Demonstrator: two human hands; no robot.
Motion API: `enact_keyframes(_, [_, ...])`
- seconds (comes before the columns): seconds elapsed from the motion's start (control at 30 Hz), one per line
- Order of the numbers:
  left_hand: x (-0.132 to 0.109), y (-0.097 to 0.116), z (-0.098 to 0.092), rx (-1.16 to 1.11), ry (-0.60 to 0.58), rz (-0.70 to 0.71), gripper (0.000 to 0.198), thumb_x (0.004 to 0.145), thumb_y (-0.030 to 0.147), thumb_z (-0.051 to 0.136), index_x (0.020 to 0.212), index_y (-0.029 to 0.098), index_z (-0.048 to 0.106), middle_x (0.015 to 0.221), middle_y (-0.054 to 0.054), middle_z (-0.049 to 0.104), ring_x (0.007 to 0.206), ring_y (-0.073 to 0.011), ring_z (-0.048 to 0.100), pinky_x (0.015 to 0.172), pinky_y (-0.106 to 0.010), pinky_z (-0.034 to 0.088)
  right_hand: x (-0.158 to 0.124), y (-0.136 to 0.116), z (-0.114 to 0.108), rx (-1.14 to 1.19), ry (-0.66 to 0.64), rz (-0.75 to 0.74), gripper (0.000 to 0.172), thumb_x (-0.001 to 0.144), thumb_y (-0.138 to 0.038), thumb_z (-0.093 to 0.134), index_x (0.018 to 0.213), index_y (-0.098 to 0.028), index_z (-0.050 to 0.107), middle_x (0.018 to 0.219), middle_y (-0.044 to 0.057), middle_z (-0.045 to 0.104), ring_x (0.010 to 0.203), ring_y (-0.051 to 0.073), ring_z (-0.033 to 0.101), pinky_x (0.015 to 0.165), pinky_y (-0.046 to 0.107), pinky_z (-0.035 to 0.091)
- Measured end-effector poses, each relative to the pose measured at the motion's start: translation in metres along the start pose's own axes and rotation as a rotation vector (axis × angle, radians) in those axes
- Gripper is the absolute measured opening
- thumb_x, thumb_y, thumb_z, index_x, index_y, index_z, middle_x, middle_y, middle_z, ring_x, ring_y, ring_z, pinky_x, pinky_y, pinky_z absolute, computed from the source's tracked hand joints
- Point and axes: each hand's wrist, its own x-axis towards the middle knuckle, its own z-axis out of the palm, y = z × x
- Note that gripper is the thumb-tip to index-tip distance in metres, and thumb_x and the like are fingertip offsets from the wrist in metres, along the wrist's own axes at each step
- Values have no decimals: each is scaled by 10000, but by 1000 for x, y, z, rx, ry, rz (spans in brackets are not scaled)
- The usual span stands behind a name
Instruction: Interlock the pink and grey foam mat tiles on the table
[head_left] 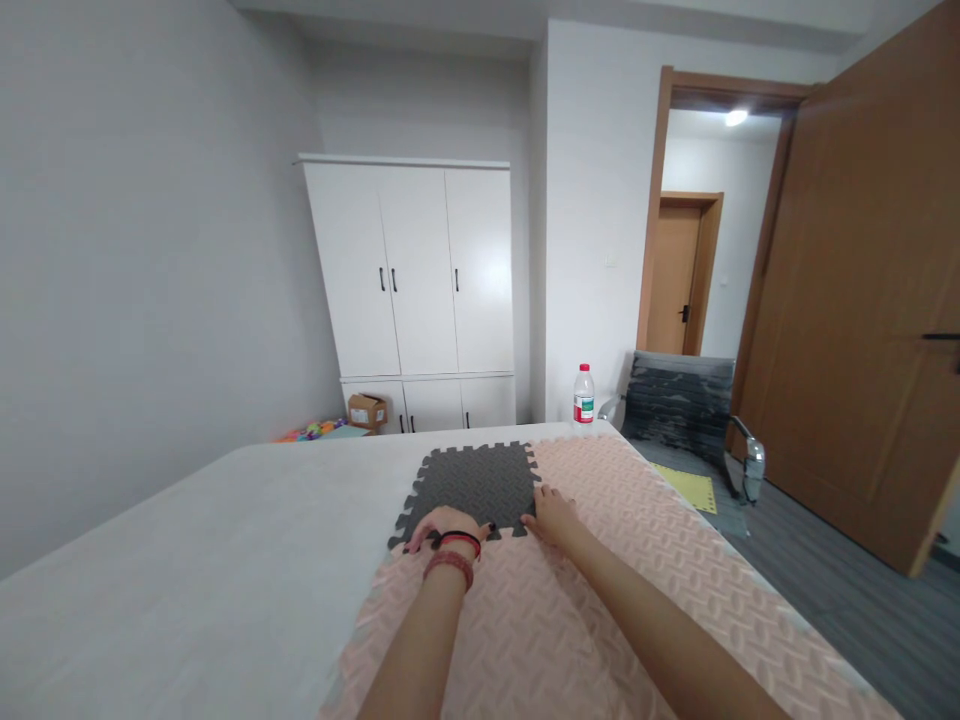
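Observation:
A dark grey foam puzzle mat tile (480, 478) with toothed edges lies on the white table, bordered by pink foam mat (517, 630) on its near and right sides. My left hand (448, 523), wearing red and black bracelets, rests on the tile's near left edge. Its thumb stretches right along the seam and its fingers spread left, partly hidden by the hand itself. Flat over the right seam lies my right hand (553, 513), its fingers apart, touching both the dark tile and the pink mat. Whether the teeth are fully interlocked I cannot tell.
A red-capped plastic bottle (584, 396) stands at the table's far edge. The white tabletop (225, 560) extends left. Beyond are a white cabinet (420, 270), a cardboard box (367, 411), a black chair (679, 405) holding a yellow foam piece (690, 488), and an open wooden door (862, 300).

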Motion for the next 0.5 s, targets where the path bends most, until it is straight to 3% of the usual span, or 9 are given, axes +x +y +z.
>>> enact_keyframes(0.1, [-2,0,2,102,-62,-117,593,815,655,455,1045,135,620,1046,-118,675,963,-231,635,844,-478,508,-1,-2,-2,-3,5,13,452,854,-440,496,1226,-184,487,1279,173,520,1165,314,485,901,531,407])
enact_keyframes(0.27, [-17,-6,-5,119,-37,-69,523,837,607,470,1056,153,606,1052,-85,667,950,-211,630,854,-457,500,-20,-9,-20,6,14,-60,399,878,-392,453,1209,-184,530,1346,184,480,1244,326,432,1039,621,216])
enact_keyframes(0.33, [-20,-12,-8,98,-30,-14,505,831,601,486,1026,154,618,1020,-83,677,928,-203,639,841,-448,504,-46,-12,-32,19,-6,-149,409,877,-370,447,1248,-213,522,1420,152,417,1303,301,376,1082,591,175])
enact_keyframes(0.4, [-22,-20,-10,67,-18,50,477,831,579,506,1012,154,625,1010,-78,680,929,-202,639,838,-444,507,-87,-7,-45,72,-64,-275,436,886,-393,420,1297,-268,494,1456,93,390,1322,251,367,1095,522,241])
enact_keyframes(0.47, [-22,-33,-10,31,5,122,441,839,540,526,1024,151,621,1048,-78,666,975,-201,623,866,-444,499,-139,15,-55,277,-117,-438,481,889,-486,381,1322,-306,484,1497,55,326,1345,235,340,1107,476,268])
enact_keyframes(0.5, [-23,-40,-10,13,18,160,421,842,517,536,1031,150,617,1076,-79,656,1008,-202,609,891,-447,488,-167,32,-59,359,-112,-427,489,881,-526,372,1310,-330,502,1500,29,321,1343,228,346,1102,445,301])
